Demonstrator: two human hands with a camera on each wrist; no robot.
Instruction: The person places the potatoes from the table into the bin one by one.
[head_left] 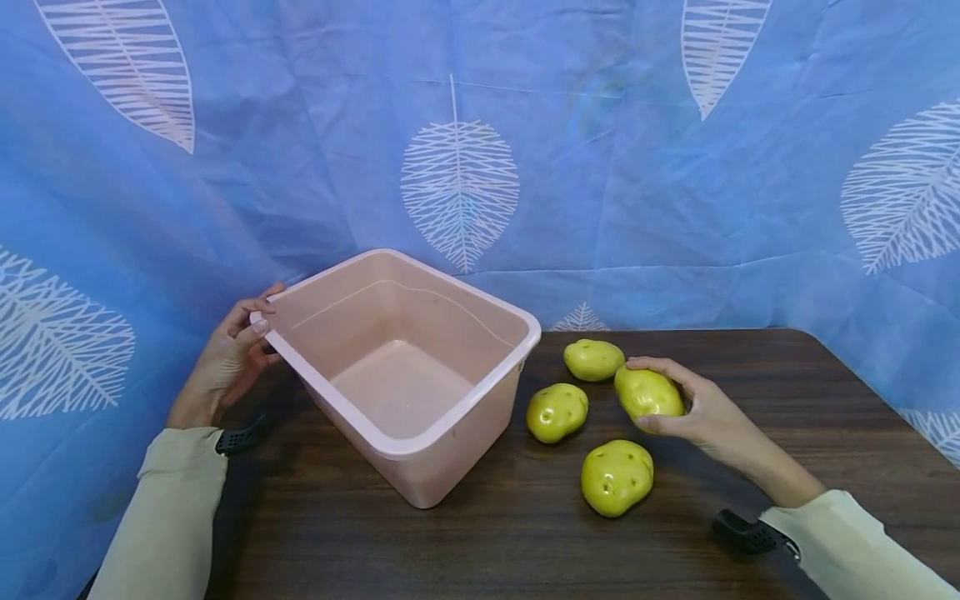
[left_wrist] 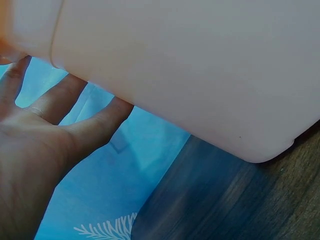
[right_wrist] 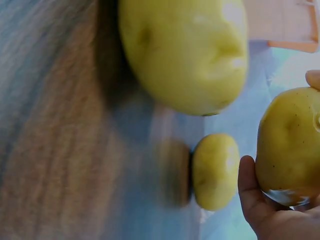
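Observation:
A pale pink plastic basin [head_left: 405, 392] sits tilted on the table, its inside bare. My left hand [head_left: 236, 346] grips the rim at its left corner, thumb near the rim; in the left wrist view, fingers of the left hand [left_wrist: 60, 125] reach behind the basin wall [left_wrist: 200, 75]. To the basin's right, my right hand [head_left: 697, 408] holds a yellow potato [head_left: 647, 395] between thumb and fingers. That potato [right_wrist: 290, 145] also shows at the right of the right wrist view. Three more potatoes lie nearby: one at the back [head_left: 593, 360], one beside the basin [head_left: 557, 412], one in front [head_left: 617, 477].
The dark wood table [head_left: 465, 550] ends at a rounded far right corner. Behind it hangs a blue cloth [head_left: 600, 167] with white leaf prints. A black band with a small device [head_left: 750, 533] is worn on the right wrist, another [head_left: 243, 435] on the left.

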